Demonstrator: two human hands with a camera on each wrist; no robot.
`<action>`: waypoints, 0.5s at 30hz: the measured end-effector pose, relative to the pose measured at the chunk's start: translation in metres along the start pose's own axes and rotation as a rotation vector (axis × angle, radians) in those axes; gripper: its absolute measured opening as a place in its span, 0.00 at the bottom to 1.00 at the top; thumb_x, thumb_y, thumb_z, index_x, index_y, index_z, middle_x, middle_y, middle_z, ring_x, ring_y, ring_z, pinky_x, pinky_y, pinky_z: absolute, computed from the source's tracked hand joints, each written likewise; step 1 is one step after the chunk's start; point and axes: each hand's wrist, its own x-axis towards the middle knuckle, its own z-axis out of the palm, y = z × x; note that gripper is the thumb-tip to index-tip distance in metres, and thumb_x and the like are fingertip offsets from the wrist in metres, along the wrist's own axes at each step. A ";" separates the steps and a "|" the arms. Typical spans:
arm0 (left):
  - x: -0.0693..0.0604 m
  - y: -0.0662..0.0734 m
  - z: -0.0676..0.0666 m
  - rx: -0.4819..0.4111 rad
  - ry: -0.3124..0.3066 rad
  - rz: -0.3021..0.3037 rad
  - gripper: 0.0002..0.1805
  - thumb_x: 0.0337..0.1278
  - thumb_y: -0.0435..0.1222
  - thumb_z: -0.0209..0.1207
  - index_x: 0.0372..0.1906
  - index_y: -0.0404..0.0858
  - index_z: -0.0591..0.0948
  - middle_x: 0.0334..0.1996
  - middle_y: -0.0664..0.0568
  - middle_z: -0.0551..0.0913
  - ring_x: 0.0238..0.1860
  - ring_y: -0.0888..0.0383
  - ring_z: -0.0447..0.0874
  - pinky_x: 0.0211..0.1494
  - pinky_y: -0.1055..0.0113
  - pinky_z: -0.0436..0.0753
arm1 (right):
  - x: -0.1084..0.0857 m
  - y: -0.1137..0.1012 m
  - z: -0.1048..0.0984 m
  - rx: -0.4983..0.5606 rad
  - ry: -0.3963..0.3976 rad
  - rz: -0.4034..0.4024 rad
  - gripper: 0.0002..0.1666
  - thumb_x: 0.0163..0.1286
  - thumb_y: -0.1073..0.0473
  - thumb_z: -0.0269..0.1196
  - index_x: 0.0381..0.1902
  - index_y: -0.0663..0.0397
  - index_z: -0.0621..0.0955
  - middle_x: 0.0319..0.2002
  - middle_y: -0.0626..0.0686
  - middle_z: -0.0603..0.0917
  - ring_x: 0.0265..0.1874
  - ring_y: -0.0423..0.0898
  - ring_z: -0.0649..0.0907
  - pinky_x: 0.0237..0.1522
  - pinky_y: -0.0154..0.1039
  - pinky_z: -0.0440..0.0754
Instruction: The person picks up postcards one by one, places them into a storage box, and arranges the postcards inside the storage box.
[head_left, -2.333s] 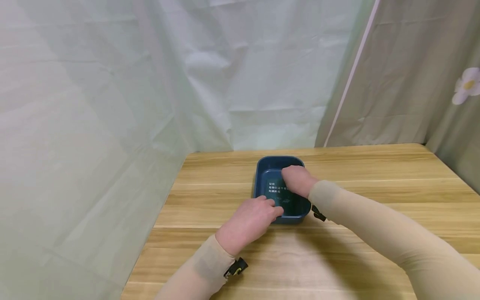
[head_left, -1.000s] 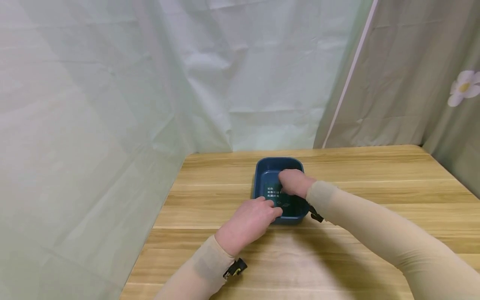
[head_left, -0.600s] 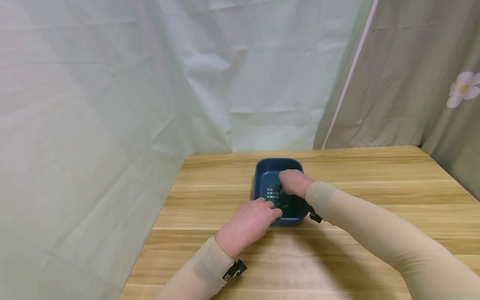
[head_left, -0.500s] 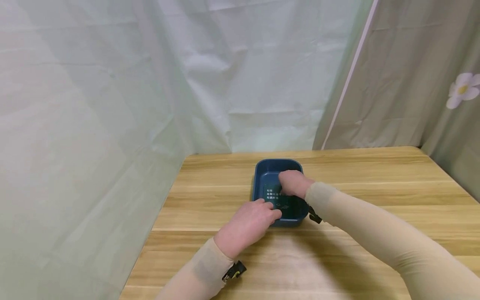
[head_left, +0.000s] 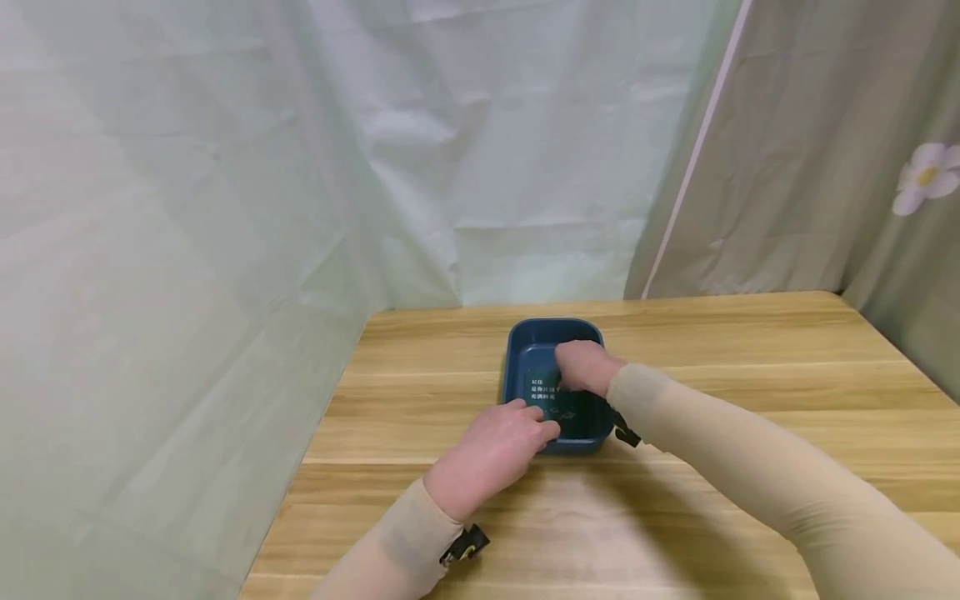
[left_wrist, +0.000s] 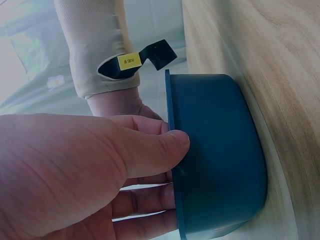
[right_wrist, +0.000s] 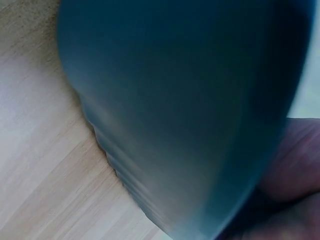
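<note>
A dark blue rectangular plastic box (head_left: 521, 346) with rounded corners stands on the table. On its bottom is a dark green rectangle (head_left: 579, 421) with white printed characters; whether it is loose I cannot tell. My left hand (head_left: 487, 454) pinches the near-left rim, and in the left wrist view the thumb (left_wrist: 172, 145) presses the outer wall with the other fingers inside. My right hand (head_left: 587, 367) reaches down into the box over the green rectangle, its fingertips hidden. In the right wrist view, the box's outer side (right_wrist: 165, 100) covers most of that hand.
The wood-grain table (head_left: 712, 358) extends to both sides of the box. Pale curtains (head_left: 540, 167) hang behind it and at the left, and a grey curtain with a flower print (head_left: 926, 177) hangs at the right.
My right hand has shifted slightly left and toward me within the box, covering more of the printed characters, then stayed about there. The left hand keeps its hold on the rim.
</note>
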 end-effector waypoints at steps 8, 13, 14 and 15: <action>0.002 -0.005 0.004 0.002 0.030 0.004 0.06 0.74 0.37 0.72 0.49 0.50 0.92 0.40 0.57 0.89 0.36 0.59 0.80 0.40 0.70 0.83 | -0.005 -0.002 -0.011 -0.002 -0.006 -0.015 0.16 0.73 0.61 0.76 0.52 0.66 0.88 0.46 0.60 0.91 0.41 0.51 0.87 0.60 0.51 0.88; 0.000 -0.012 0.005 -0.025 0.065 0.038 0.10 0.78 0.47 0.69 0.51 0.47 0.90 0.43 0.55 0.87 0.42 0.57 0.83 0.47 0.66 0.85 | -0.020 0.001 -0.018 -0.047 0.097 -0.088 0.18 0.77 0.59 0.73 0.55 0.68 0.87 0.46 0.61 0.87 0.42 0.52 0.85 0.54 0.50 0.89; -0.001 -0.014 0.005 -0.028 0.080 0.041 0.13 0.78 0.49 0.68 0.54 0.46 0.90 0.46 0.54 0.87 0.45 0.56 0.83 0.52 0.64 0.86 | -0.024 0.003 -0.018 -0.048 0.140 -0.117 0.18 0.77 0.58 0.73 0.55 0.68 0.87 0.46 0.61 0.86 0.42 0.53 0.85 0.53 0.51 0.89; -0.002 -0.017 0.005 -0.027 0.097 0.037 0.17 0.78 0.51 0.67 0.57 0.45 0.89 0.50 0.53 0.88 0.50 0.55 0.84 0.58 0.62 0.85 | -0.029 0.005 -0.018 -0.046 0.188 -0.143 0.20 0.78 0.56 0.73 0.56 0.68 0.87 0.47 0.62 0.86 0.43 0.54 0.86 0.52 0.52 0.89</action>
